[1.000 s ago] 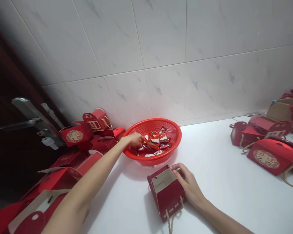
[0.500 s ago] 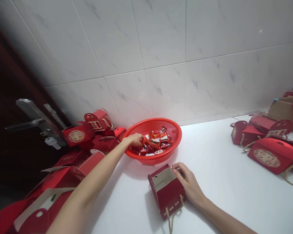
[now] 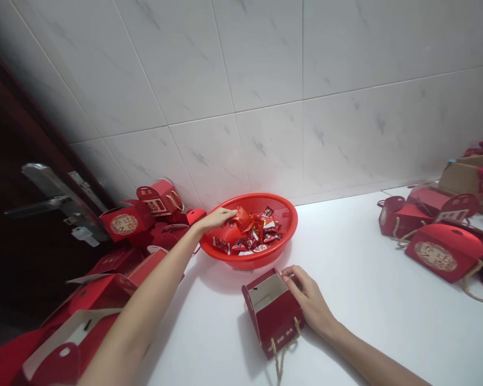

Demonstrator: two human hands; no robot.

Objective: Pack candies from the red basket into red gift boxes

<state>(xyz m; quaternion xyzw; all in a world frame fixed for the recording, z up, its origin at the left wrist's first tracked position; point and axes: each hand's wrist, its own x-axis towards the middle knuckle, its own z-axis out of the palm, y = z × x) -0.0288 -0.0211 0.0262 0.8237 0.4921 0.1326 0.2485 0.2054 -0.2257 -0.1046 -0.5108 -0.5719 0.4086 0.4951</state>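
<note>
My left hand (image 3: 220, 219) is over the left side of a red plastic basket (image 3: 290, 231), its fingers closed on a shiny red candy packet (image 3: 243, 219). Wrapped candies (image 3: 269, 236) lie beneath it in the basket. In front of the basket, a dark red gift box (image 3: 279, 316) with a rope handle stands with its top open, and its pale inside shows. My right hand (image 3: 308, 295) grips the right edge of this box, thumb and fingers at the rim.
Red boxes (image 3: 104, 295) are heaped on the left, beside a dark door with a metal handle (image 3: 50, 201). More red boxes with rope handles (image 3: 446, 252) sit at the right, before a brown carton (image 3: 461, 182). A tiled wall (image 3: 265, 134) runs behind the white table (image 3: 346, 241).
My left hand has risen slightly from among the candies, and the red packet in its fingers now shows clearly. My right hand keeps its hold on the box.
</note>
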